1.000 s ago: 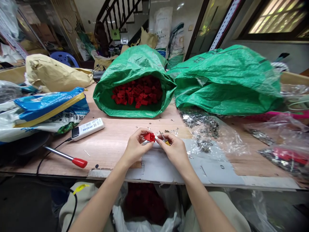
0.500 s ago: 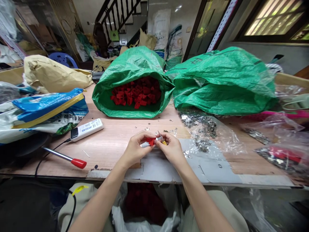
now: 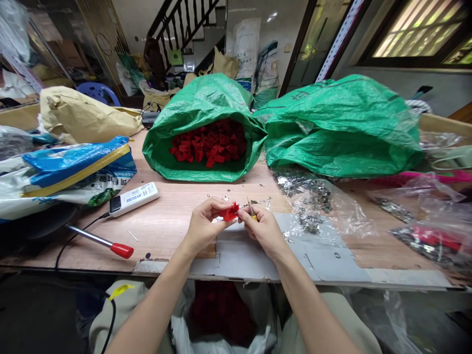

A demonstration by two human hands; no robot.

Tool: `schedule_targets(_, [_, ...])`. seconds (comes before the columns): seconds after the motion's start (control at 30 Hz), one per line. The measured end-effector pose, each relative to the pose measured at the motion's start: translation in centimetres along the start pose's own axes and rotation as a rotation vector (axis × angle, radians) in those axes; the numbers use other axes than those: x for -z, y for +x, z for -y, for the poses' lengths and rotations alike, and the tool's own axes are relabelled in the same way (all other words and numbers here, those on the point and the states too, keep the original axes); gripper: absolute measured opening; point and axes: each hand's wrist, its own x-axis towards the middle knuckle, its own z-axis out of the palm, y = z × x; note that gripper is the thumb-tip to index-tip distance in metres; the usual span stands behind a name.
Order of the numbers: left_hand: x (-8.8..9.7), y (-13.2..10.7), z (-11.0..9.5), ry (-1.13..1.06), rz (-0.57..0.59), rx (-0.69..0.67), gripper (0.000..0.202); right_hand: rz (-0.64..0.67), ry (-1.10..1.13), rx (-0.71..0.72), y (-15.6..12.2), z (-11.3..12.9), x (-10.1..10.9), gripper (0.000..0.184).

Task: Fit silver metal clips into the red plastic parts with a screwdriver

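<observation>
My left hand [image 3: 206, 221] pinches a small red plastic part [image 3: 229, 212] between thumb and fingers. Close against its right side, my right hand [image 3: 261, 226] has its thumb and index finger at the part's edge; whether a tiny piece sits between those fingertips is too small to tell. The same right hand holds a small pointed tool with a yellow handle [image 3: 253, 217], its thin metal tip aimed up and away. Behind the hands, a green woven sack [image 3: 165, 169] lies with its mouth facing me, full of similar red parts [image 3: 210, 142].
Clear plastic bags of small metal pieces [image 3: 309, 196] lie to the right, before a second green sack [image 3: 342, 128]. On the left are a white device with a cable [image 3: 134, 199] and a red-tipped lever [image 3: 121, 250]. An open white bag [image 3: 184, 334] of red parts sits at my lap.
The red part has been turned and lifted slightly, so more of it shows. My hands have drawn a little apart, and the pointed tool stands more upright.
</observation>
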Motion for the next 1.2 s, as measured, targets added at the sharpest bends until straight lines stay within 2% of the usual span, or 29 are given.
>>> schedule_targets(0.07, [0.0,-0.1,0.1,0.068,0.028,-0.052,0.021,-0.048,-0.125,0.091,0.0,-0.2,-0.2,0.037])
schedule_targets(0.13, [-0.1,-0.2,0.2,0.106,0.034,-0.08,0.018,-0.042,-0.147,0.098,0.0,-0.4,-0.3,0.037])
schedule_targets(0.27, [-0.3,-0.2,0.1,0.082,0.001,-0.057,0.021,0.059,0.053,-0.059,0.0,-0.5,-0.2,0.04])
schedule_targets(0.5, [0.0,-0.3,-0.1,0.076,0.018,-0.049,0.025,0.118,0.294,-0.205,-0.4,0.3,-0.5,0.043])
schedule_targets(0.67, [0.5,-0.5,-0.3,-0.113,-0.017,0.048,0.034,0.226,0.456,-0.321,-1.0,0.9,-0.7,0.044])
schedule_targets(0.77, [1.0,-0.5,-0.5,-0.24,-0.025,0.138,0.041,0.307,0.475,-0.325,-1.4,1.3,-1.1,0.043])
schedule_targets(0.83, [1.1,-0.4,-0.5,-0.263,-0.015,0.19,0.043,0.319,0.33,-0.274,-1.7,1.8,-0.6,0.041])
schedule_targets(0.9, [0.9,-0.6,-0.5,-0.233,0.012,0.244,0.043,0.284,0.039,-0.171,-2.2,2.5,0.8,0.036])
schedule_targets(0.97, [0.6,-1.1,-0.5,-0.168,0.063,0.312,0.042,0.175,-0.334,-0.037,-2.8,3.1,3.1,0.028])
schedule_targets(1.03, [0.2,-1.9,-0.5,-0.051,0.124,0.364,0.038,-0.016,-0.694,0.056,-3.2,3.2,5.8,0.018])
schedule_targets(1.1, [-0.1,-2.9,-0.5,0.111,0.183,0.371,0.029,-0.135,-0.947,0.025,-3.4,2.8,8.2,0.011])
schedule_targets(1.2, [-0.3,-4.2,-0.6,0.298,0.241,0.307,0.018,-0.143,-1.116,-0.015,-3.3,1.7,10.2,0.009])
